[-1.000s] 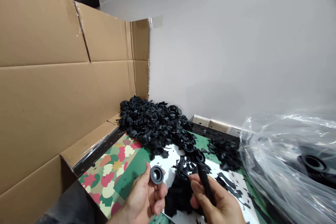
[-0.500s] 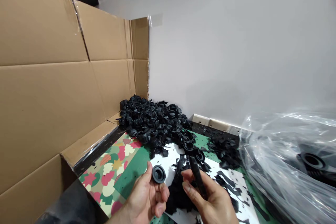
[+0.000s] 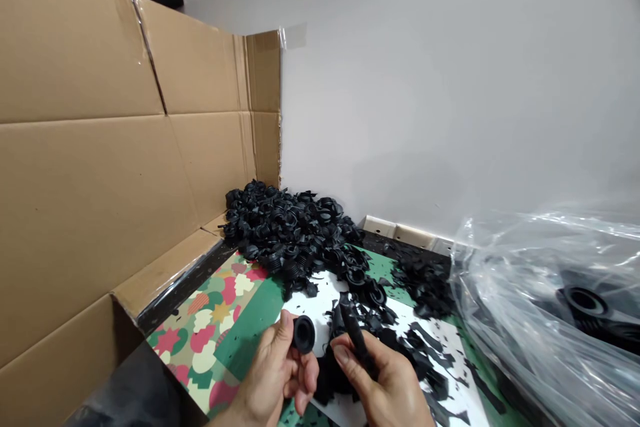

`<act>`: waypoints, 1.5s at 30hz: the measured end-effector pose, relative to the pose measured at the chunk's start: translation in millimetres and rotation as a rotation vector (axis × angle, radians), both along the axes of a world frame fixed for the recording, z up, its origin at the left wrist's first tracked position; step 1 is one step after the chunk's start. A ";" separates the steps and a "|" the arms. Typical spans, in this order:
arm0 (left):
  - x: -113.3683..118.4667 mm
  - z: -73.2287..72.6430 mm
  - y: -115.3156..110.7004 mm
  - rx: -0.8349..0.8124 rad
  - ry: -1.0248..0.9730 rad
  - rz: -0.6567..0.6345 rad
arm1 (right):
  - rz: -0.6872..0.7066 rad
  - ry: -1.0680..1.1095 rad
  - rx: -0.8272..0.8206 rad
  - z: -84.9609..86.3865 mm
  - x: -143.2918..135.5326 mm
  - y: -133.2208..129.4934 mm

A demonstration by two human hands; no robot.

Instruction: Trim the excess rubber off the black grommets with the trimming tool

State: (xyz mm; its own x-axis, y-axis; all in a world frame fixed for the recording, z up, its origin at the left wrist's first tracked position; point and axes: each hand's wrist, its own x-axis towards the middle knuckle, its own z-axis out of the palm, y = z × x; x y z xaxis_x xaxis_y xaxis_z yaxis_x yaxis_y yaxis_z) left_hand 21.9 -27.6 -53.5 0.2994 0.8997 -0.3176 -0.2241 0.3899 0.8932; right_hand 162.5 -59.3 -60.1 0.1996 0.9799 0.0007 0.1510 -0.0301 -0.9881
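One cardboard wall [image 3: 100,180] is edging my left, a plastic bag [image 3: 505,293] my right; over the desk [image 3: 200,273], left fingers [image 3: 284,328] are gripping a black ring [image 3: 304,335], right fingers [image 3: 345,355] a black tool [image 3: 354,328].

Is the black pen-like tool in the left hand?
No, the right hand grips the black pen-like tool, while the left hand holds a round black piece.

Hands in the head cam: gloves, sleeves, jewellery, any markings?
Both the left hand and right hand are bare: five-fingered, slim-fingered, no gloves. No rings, tape, cables or markings show on either. The visible bit of left wrist has no sleeve, watch or band. The right wrist is cut off by the bottom edge, so can't tell there.
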 end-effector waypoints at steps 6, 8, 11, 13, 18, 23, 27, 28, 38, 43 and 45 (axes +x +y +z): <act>-3.0 1.4 -3.5 0.164 0.107 -0.015 | -0.005 -0.040 -0.031 6.9 -9.8 -4.5; -4.5 -0.8 -4.8 0.226 0.143 -0.027 | 0.042 -0.006 -0.036 11.7 -15.3 -5.1; -5.9 -3.7 -8.2 0.284 0.161 -0.013 | 0.070 0.057 -0.040 18.0 -23.1 -5.1; -6.2 -4.1 -10.6 0.313 0.161 -0.004 | 0.050 0.031 -0.044 19.7 -26.5 -4.9; -7.1 -2.6 -12.4 0.460 0.184 -0.041 | 0.013 -0.157 -0.021 16.4 -30.9 -5.6; -8.6 -2.2 -13.6 0.459 0.144 -0.055 | 0.005 -0.157 0.001 9.7 -27.3 -5.6; -10.7 1.9 -14.4 0.387 0.150 -0.020 | -0.184 -0.088 -0.008 -0.9 -10.2 -3.2; -11.3 2.7 -13.7 0.374 0.153 -0.024 | -0.213 -0.066 -0.021 -4.2 -6.1 -2.6; -14.6 -1.8 -6.7 0.346 0.136 -0.016 | -0.092 0.058 -0.002 -3.2 -6.1 -5.9; -10.8 0.1 -0.2 0.184 0.015 0.023 | -0.080 0.117 0.075 6.5 -7.7 -8.7; -9.3 1.7 3.8 0.042 -0.073 0.005 | -0.090 0.124 0.063 6.0 -7.9 -8.8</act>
